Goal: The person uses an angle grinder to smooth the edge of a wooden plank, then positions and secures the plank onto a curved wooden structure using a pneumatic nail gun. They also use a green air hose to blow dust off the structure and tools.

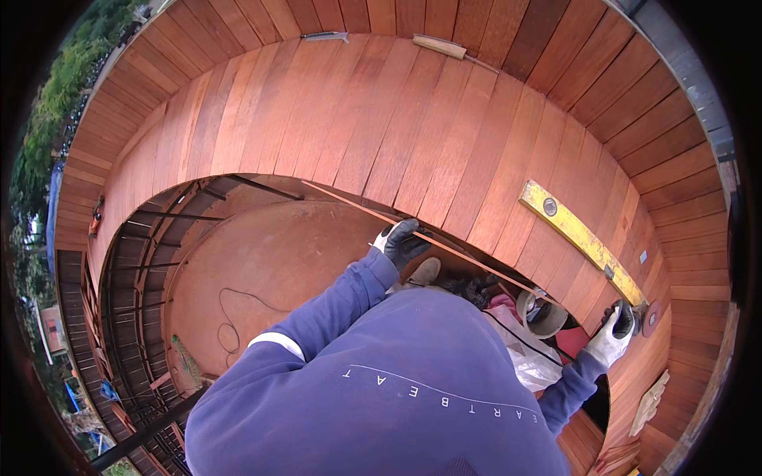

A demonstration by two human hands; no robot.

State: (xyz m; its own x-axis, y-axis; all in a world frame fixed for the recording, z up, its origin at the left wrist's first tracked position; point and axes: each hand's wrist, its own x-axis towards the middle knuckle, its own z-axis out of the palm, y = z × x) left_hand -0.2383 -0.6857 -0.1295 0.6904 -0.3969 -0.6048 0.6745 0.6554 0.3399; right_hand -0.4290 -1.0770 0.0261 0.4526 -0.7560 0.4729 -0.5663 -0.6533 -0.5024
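My left hand (401, 242), in a black and white glove, is closed on a long thin wooden strip (349, 201) at the inner edge of the curved plank surface. The strip runs along that edge toward the right. My right hand (613, 333), gloved too, has its fingers curled at the near end of a yellow spirit level (583, 236). What its fingers hold, if anything, is hidden. A round reddish-brown disc (651, 318) lies just right of that hand. The spirit level rests on the curved wooden planks (397, 119).
Below the inner edge are a grey bucket (543, 317), a clear plastic bag (528, 357) and a brown floor (238, 262) with a thin cable. A pale glove (651, 403) lies at the right. A wood piece (439, 46) rests against the outer plank wall (508, 32).
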